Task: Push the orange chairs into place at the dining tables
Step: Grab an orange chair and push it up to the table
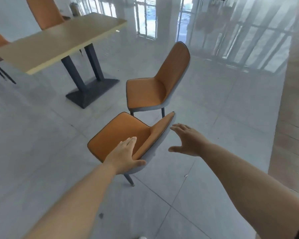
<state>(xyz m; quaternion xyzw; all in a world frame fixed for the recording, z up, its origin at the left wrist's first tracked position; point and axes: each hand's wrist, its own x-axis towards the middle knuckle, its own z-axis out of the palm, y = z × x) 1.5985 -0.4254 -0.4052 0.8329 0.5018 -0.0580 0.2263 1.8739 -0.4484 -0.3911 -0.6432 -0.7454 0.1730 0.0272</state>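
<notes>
The near chair [126, 133] is standing on the floor [41, 152], well apart from the desk [59, 40], with a second chair [155, 87] just beyond it; the left hand [126, 156] is lying spread on the backrest's near end, thumb hooking the grey back, not clenching; the right hand [188, 140] is hovering open beside the far end, touching nothing; the shell is looking stiff and fairly light, its thin legs likely sliding easily over glossy tile, so taking both ends of the backrest's top edge should be steering it best.
</notes>
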